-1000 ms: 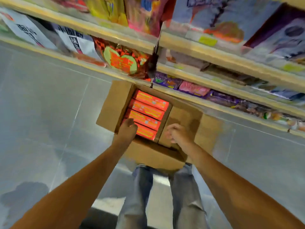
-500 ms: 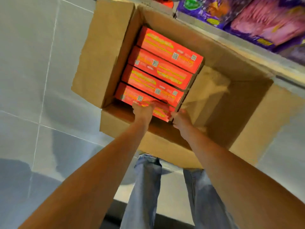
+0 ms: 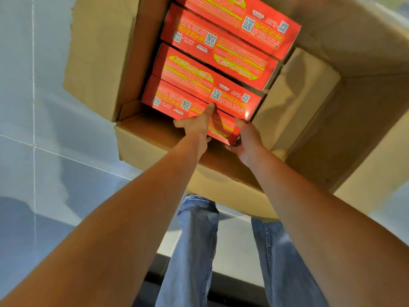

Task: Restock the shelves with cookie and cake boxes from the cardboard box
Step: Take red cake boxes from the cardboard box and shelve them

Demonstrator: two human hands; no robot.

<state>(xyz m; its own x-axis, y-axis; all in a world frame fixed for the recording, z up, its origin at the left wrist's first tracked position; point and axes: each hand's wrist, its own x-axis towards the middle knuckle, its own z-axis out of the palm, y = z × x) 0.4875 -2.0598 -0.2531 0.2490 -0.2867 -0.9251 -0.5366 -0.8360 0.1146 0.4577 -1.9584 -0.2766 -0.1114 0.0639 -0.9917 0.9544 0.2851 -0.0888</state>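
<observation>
An open cardboard box (image 3: 141, 140) stands on the floor in front of me. Its left half holds several red cake boxes on edge in a row. My left hand (image 3: 195, 126) grips the nearest red box (image 3: 170, 99) from the near side, one finger reaching into the gap behind it. My right hand (image 3: 246, 138) grips the same box at its right end. That end looks lifted a little. The second red box (image 3: 199, 76) stands tight behind it.
The carton's right half shows a bare bottom flap (image 3: 296, 94). Its flaps (image 3: 97, 52) spread out left and right. Grey floor tiles (image 3: 44, 129) lie to the left. My legs in jeans (image 3: 194, 251) stand just below the carton.
The camera has dropped much closer to the carton and the shelves have left the view. Both hands have closed round the nearest red box, whose right end has come up slightly.
</observation>
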